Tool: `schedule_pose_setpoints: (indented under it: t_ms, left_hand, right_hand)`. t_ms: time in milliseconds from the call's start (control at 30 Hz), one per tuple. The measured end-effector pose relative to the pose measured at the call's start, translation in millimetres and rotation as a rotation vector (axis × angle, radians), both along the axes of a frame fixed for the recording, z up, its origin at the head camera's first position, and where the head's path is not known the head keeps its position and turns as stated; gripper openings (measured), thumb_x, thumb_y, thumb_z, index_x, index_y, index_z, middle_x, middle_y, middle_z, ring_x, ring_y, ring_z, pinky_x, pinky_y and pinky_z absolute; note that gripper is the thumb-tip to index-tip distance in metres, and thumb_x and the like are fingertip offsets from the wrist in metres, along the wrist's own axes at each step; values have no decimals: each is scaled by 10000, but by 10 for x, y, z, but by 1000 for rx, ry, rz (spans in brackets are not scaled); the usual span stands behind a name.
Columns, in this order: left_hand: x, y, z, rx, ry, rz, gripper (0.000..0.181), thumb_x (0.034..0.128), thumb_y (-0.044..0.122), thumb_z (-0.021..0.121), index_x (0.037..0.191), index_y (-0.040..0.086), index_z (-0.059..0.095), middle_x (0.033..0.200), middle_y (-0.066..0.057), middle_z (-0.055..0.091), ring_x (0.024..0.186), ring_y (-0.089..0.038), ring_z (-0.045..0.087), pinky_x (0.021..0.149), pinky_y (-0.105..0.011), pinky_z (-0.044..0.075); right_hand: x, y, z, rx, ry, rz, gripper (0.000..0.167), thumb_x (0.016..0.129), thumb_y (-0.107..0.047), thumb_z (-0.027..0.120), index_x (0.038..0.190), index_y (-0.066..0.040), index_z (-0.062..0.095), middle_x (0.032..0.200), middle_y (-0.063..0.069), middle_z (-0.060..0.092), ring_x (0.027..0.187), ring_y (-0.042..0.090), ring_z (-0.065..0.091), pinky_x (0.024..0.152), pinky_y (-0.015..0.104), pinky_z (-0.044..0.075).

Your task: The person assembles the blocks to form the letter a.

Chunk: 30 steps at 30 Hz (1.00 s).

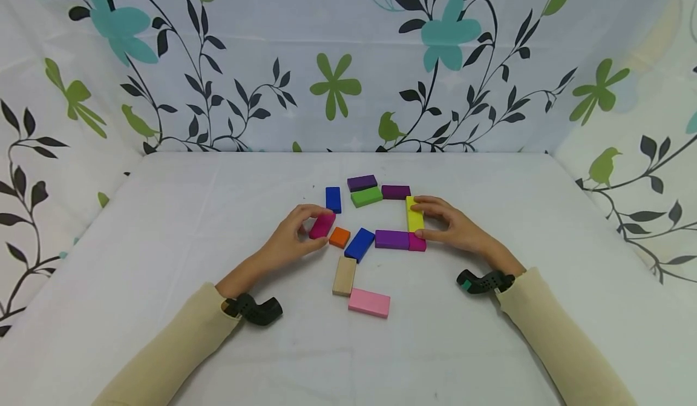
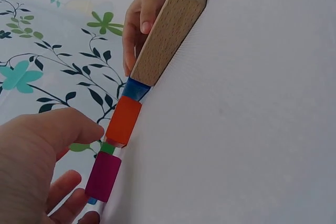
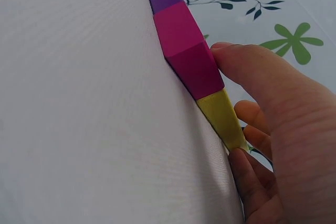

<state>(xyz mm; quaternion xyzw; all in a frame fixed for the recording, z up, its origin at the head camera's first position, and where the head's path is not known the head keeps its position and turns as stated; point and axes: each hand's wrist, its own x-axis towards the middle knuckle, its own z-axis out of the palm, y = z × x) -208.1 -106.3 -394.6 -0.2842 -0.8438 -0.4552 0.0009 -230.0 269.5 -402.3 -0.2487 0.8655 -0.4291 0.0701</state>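
Observation:
My left hand has its fingers and thumb around a magenta block; in the left wrist view the fingertips touch that magenta block, while the thumb lies near the orange block. My right hand spans a yellow block, fingertips at its far end and thumb beside the small magenta block at its near end. In the right wrist view the thumb touches the magenta block, and a finger meets the yellow block. Part of the yellow block is hidden by the fingers.
Between the hands lie a purple block, blue blocks, a green block and dark purple blocks. Nearer me are a wooden block and a pink block. White cloth covers the table.

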Motion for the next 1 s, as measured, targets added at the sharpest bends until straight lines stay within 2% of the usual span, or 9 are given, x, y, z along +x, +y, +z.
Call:
schedule_pose_setpoints:
  t_ms: [267,533,667,767,1000]
  left_hand:
    - [-15,-33,5,-59,-26,-24,613,846,55,714,1410,63,475,1457,-159,437,1213,-311,465,927,-417,475]
    - [-46,-53,-14,-67,-67,-26,606,852,49,702,1409,62,463,1416,-178,461,1247,-345,459,982,-497,454]
    - [-61,-81,-24,-82,-72,-25,614,845,77,728,1401,57,466,1377,-176,473,1218,-327,476,970,-462,458]
    - [-79,-106,-19,-102,-82,-18,637,835,109,754,1403,56,470,1325,-174,492,1126,-308,505,924,-413,464]
    - [-109,-155,34,-137,-126,-22,650,805,144,783,1386,62,504,1235,-162,499,998,-262,501,855,-356,450]
  right_hand:
    - [-2,-7,2,-7,6,8,548,889,-150,717,1392,-62,518,1547,106,322,1393,349,342,1131,548,271]
    - [11,-8,7,-3,1,-1,558,886,-162,721,1397,-68,516,1550,101,319,1395,351,341,1133,543,270]
    - [15,-6,-3,-3,1,0,556,887,-159,720,1396,-66,516,1550,103,320,1396,352,339,1133,544,269]
    - [14,-4,-6,-5,4,1,556,888,-158,720,1396,-64,516,1549,104,320,1395,350,340,1133,543,270]
    - [7,-2,2,-6,6,3,553,889,-155,718,1396,-66,516,1548,102,322,1393,347,341,1135,545,266]
